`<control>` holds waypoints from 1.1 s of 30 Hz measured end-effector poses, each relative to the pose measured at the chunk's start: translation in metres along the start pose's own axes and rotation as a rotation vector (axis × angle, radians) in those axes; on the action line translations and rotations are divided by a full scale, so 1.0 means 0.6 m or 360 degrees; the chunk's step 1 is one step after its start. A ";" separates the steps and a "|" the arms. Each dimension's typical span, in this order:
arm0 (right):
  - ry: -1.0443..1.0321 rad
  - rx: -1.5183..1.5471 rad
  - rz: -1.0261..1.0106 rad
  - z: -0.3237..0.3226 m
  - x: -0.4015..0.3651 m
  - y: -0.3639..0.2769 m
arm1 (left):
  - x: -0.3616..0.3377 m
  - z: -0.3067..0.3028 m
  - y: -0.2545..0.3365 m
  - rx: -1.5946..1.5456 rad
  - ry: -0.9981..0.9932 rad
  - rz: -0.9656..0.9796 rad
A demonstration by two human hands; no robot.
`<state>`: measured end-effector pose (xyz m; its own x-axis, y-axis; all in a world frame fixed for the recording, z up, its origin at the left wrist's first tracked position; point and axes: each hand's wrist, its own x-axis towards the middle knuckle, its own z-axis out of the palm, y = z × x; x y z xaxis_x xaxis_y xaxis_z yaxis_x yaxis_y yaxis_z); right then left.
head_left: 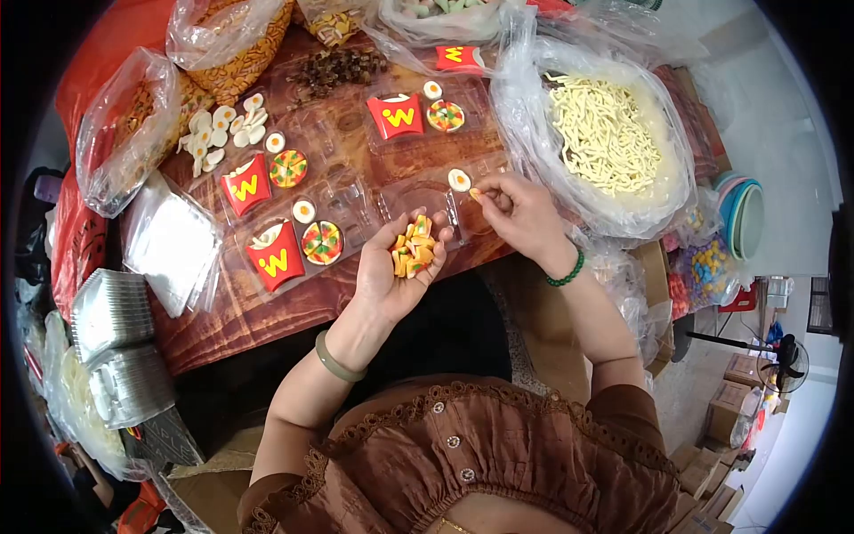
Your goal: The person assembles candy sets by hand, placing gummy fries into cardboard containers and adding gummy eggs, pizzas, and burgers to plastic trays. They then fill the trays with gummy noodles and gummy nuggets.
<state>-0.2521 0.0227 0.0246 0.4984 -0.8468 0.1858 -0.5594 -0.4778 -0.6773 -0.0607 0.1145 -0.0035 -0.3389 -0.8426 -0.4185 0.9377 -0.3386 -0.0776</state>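
My left hand (381, 267) is cupped palm up around a heap of small toy pizza slices (414, 246), orange and yellow with red and green bits. My right hand (527, 214) pinches one small slice (476, 192) between thumb and fingertips. Just beside those fingertips, a toy fried egg (459, 180) lies in a clear plastic tray (405, 198). Farther back, another tray holds a red fries box (396, 116), an egg and a round toy pizza (445, 116). Two similar sets lie to the left, with a fries box (274, 256) and a sliced pizza (322, 242) nearest me.
A bag of pale yellow toy fries (609, 133) stands open at right. Loose eggs (209, 133), dark brown pieces (338, 71) and bags of orange pieces (236, 53) lie at the back left. Stacked clear trays (116, 311) and plastic sleeves (173, 240) are at left.
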 end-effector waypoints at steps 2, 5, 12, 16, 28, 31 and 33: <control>0.0055 0.0061 -0.0115 0.022 -0.002 -0.006 | -0.007 -0.006 0.000 0.0099 0.0001 0.0055; 0.0081 0.0143 -0.0241 0.033 0.007 -0.025 | -0.024 -0.013 0.001 0.0122 0.0037 0.0126; 0.0181 0.0003 -0.0018 -0.008 -0.008 0.005 | -0.042 -0.007 -0.008 0.0170 0.0047 0.0133; 0.0233 -0.0477 -0.0401 0.014 -0.012 0.024 | -0.026 -0.010 -0.026 0.0172 0.0067 0.0016; 0.0155 -0.0030 -0.0043 0.039 0.000 0.046 | -0.013 -0.010 -0.032 0.0317 0.0112 0.0059; 0.0075 0.0332 0.0109 0.018 -0.001 0.014 | -0.018 0.002 -0.029 0.0342 0.0140 0.0077; -0.0166 0.0580 -0.0007 0.008 -0.010 -0.009 | -0.017 0.006 -0.029 0.0348 0.0078 0.0042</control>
<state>-0.2489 0.0315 0.0239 0.5756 -0.8076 0.1285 -0.2944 -0.3513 -0.8888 -0.0740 0.1277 0.0053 -0.3055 -0.8327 -0.4618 0.9055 -0.4041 0.1295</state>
